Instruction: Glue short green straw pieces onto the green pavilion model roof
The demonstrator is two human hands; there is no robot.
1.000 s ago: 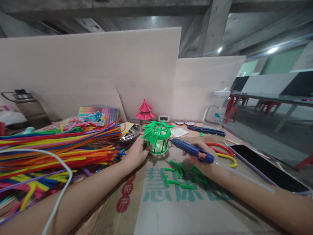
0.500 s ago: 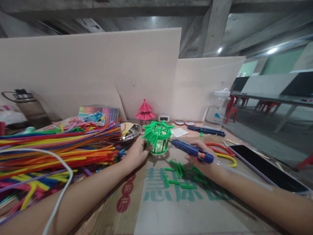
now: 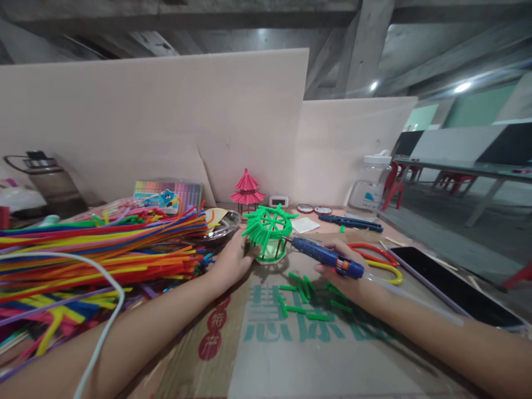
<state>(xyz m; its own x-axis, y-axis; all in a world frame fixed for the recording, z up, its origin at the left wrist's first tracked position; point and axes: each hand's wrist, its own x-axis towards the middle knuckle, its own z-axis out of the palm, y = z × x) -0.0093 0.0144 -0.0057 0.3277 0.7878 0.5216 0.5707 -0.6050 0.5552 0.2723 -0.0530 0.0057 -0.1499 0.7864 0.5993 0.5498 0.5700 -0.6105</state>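
A small green pavilion model (image 3: pixel 268 233) made of pipe-cleaner pieces stands on a flattened cardboard sheet (image 3: pixel 291 354). My left hand (image 3: pixel 230 260) grips its left side, fingers curled round the base. My right hand (image 3: pixel 344 271) is closed on a blue glue gun (image 3: pixel 328 256), whose nozzle points left at the model's right side, just under the roof. Several short green cut pieces (image 3: pixel 305 299) lie on the cardboard between my hands.
A big heap of coloured pipe cleaners (image 3: pixel 95 249) fills the left. A pink pavilion model (image 3: pixel 246 191), a metal dish (image 3: pixel 220 227), a marker case (image 3: pixel 168 194) and a bottle (image 3: pixel 368 185) stand behind. A phone (image 3: pixel 453 285), scissors handles (image 3: pixel 380 257) and a second blue tool (image 3: pixel 353 223) lie right.
Almost nothing: the green model has tilted very slightly in my left hand, and the glue gun stays at its right side.
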